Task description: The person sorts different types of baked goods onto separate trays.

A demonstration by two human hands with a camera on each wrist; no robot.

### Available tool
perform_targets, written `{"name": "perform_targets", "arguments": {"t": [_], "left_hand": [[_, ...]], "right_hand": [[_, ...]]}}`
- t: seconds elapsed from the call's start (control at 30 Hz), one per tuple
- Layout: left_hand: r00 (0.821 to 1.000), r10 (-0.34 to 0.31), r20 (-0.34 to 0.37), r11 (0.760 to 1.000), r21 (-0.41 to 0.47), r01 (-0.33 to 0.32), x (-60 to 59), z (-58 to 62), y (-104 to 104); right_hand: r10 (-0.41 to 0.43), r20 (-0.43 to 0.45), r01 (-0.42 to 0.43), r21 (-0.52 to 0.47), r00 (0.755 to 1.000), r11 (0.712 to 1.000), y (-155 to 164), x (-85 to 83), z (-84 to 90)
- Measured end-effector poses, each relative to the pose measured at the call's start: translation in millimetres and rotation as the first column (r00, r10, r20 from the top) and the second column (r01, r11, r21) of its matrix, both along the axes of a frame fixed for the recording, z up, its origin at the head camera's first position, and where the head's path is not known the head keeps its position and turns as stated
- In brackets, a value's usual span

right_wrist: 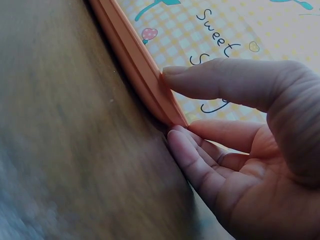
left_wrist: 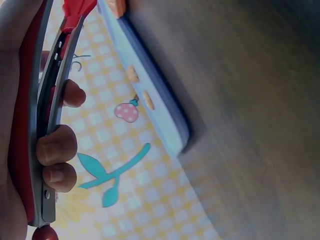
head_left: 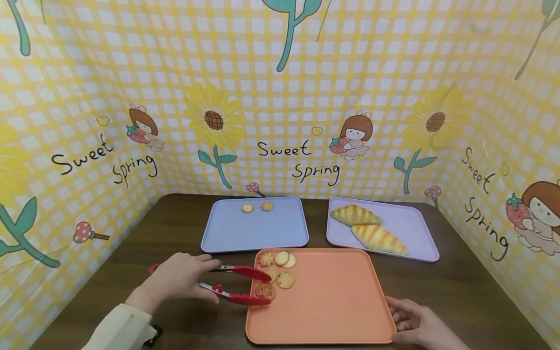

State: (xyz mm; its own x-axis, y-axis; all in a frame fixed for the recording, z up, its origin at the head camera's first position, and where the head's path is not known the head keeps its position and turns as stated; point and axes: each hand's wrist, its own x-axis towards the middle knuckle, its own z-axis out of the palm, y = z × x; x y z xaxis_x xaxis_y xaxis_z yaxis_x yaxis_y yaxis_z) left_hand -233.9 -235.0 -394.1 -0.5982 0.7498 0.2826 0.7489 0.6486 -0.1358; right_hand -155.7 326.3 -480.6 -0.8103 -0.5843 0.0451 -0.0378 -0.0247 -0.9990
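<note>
My left hand (head_left: 183,277) grips a pair of red and silver tongs (left_wrist: 55,95), fingers wrapped round the handles. The red heads of the tongs reach over the left rim of an orange tray (head_left: 328,296), standing apart with a pretzel-shaped cookie (head_left: 265,291) between them. Several more cookies lie close by in that tray's upper left, among them a flower-shaped cookie (head_left: 266,259), pale round cookies (head_left: 282,258) and a speckled round cookie (head_left: 286,280). At the tray's near right corner my right hand (head_left: 415,323) holds the edge, thumb (right_wrist: 182,80) against the rim and fingertips at the corner.
Behind the orange tray, a blue tray (head_left: 253,236) carries two small cookies (head_left: 247,208) near its far edge. To its right, a lilac tray (head_left: 415,221) bears two croissants (head_left: 378,238). A patterned yellow check cloth (head_left: 280,112) encloses the dark wooden table (head_left: 175,228).
</note>
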Motion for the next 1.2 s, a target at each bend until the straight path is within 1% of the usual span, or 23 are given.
{"name": "perform_targets", "arguments": {"t": [0.07, 0.13, 0.27, 0.43, 0.63, 0.73, 0.93, 1.03, 1.2], "left_hand": [[0.999, -0.021, -0.038, 1.000, -0.014, 0.020, 0.8, 2.6, 2], [0.997, -0.027, -0.067, 0.999, -0.025, 0.025, 1.8, 5.2, 4], [0.996, -0.007, -0.085, 0.999, -0.044, 0.004, 3.6, 8.8, 7], [0.997, -0.002, -0.077, 0.998, -0.057, -0.002, 6.5, 9.6, 7], [0.995, -0.039, -0.087, 0.998, -0.051, 0.034, 8.4, 11.2, 7], [0.996, -0.044, -0.080, 0.998, -0.056, 0.040, 9.3, 12.8, 7], [0.999, -0.017, -0.027, 0.997, -0.073, 0.015, 10.1, 16.7, 7], [1.000, -0.008, -0.022, 0.997, -0.073, 0.006, 9.7, 18.2, 10], [1.000, -0.006, -0.020, 0.997, -0.079, 0.004, 8.4, 17.0, 13]], "right_hand": [[-0.005, -0.005, 0.005, 0.007, 1.000, 1.000, 0, 0.1, 0.2], [-0.008, -0.009, 0.008, 0.011, 1.000, 1.000, 0, 0.3, 0.4], [-0.007, -0.025, 0.007, 0.009, 1.000, 1.000, 1, 1.0, 0.6], [0.005, -0.043, -0.004, 0.004, 0.999, 1.000, 0, 1.9, 0.7], [-0.011, -0.037, 0.012, 0.009, 0.999, 1.000, 0, 2.0, 1.4], [-0.014, -0.040, 0.015, 0.014, 0.999, 1.000, -1, 1.9, 1.2], [-0.009, -0.043, 0.009, 0.009, 0.999, 1.000, -1, 1.7, 0.4], [-0.014, -0.045, 0.015, 0.014, 0.999, 1.000, 0, 1.7, 0.8], [-0.013, -0.033, 0.014, 0.018, 0.999, 1.000, -1, 1.6, 1.9]]}}
